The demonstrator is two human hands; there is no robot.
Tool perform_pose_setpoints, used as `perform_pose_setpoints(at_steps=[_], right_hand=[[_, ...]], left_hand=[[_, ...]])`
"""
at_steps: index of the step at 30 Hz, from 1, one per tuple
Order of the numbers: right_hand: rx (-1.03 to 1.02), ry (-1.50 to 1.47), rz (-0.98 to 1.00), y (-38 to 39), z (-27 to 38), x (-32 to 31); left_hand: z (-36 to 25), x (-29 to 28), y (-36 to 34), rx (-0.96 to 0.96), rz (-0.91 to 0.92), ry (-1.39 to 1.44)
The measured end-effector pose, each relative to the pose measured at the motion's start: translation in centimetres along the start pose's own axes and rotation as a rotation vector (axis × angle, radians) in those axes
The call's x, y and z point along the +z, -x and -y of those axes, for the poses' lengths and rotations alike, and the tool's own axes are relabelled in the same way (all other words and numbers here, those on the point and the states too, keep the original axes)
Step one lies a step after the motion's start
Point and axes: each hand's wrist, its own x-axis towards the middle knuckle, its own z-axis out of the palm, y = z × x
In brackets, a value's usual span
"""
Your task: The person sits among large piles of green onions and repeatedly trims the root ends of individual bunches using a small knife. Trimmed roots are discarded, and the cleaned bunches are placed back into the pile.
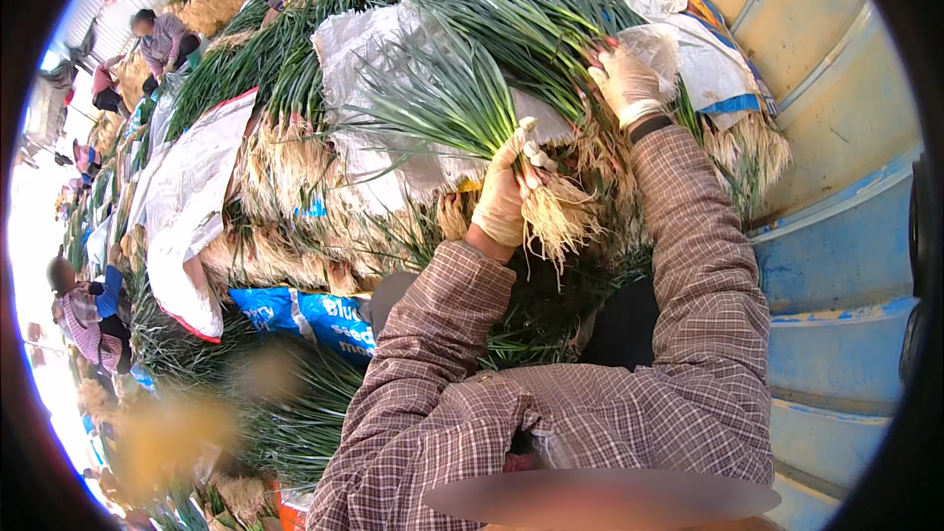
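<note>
My left hand (501, 199), in a pale glove, is closed round the lower stems of a bunch of green onions (462, 103). The white bulbs and stringy roots stick out on the near side of the hand, and the leaves fan out to the far left. To the right, my right hand (626, 87), gloved too, reaches onto the big heap of green onions (531, 15). Its fingers are closed on the stem ends of some of them. White woven sheeting (359, 64) lies under the held bunch, over part of the heap.
A ribbed, yellow-and-blue wall (831, 265) curves along the right. White sacking (202, 197) drapes over the onions at the left, with a blue printed bag (324, 320) nearer me. Other people (162, 39) sit among more heaps at the far left.
</note>
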Motion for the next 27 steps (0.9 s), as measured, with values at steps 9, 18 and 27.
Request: perform_pose_setpoints(at_steps=[9, 18, 27], right_hand=[[-0.215, -0.076, -0.233, 9.4, 5.9, -3.1], [0.148, -1.155, -0.006, 9.8, 7.6, -2.3], [-0.030, -0.295, -0.208, 8.1, 8.8, 1.1]], left_hand=[[0.5, 0.4, -0.9, -0.005, -0.140, -0.325], [1.4, 2.0, 1.1, -0.022, -0.284, -0.523], [2.3, 3.4, 1.5, 0.299, -0.531, -0.530]])
